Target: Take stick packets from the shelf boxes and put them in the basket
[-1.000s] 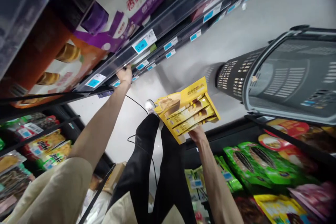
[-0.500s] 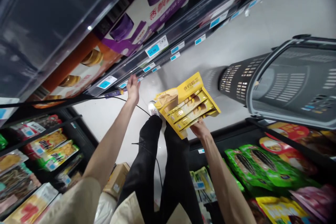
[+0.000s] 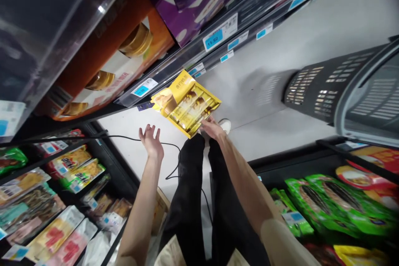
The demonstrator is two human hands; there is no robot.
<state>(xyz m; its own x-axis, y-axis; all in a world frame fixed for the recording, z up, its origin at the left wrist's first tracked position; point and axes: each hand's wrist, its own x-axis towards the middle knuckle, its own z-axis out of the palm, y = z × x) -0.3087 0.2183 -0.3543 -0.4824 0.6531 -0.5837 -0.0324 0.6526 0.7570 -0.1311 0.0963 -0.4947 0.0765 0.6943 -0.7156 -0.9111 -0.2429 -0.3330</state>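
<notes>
My right hand (image 3: 213,128) grips the lower right edge of a yellow box of sachets (image 3: 187,106), held above the floor in front of my legs. Its lid is folded back, and several slim yellow sachets (image 3: 191,110) lie in a row inside. Nothing is in my left hand (image 3: 151,138), whose fingers are spread, below and left of the box and apart from it. Just beyond the box's upper left side runs the shelf edge with price tags (image 3: 144,87).
Orange boxes (image 3: 106,62) and a purple box (image 3: 183,12) fill the shelf at upper left. A grey basket (image 3: 314,87) stands on the floor at right. Snack packs (image 3: 324,199) line the lower shelves. A black cable (image 3: 124,136) crosses near my left hand.
My right hand has carried the yellow box leftward and up, closer to the shelf edge. My left hand has drawn back downward, fingers spread. The view has shifted, putting the basket farther right.
</notes>
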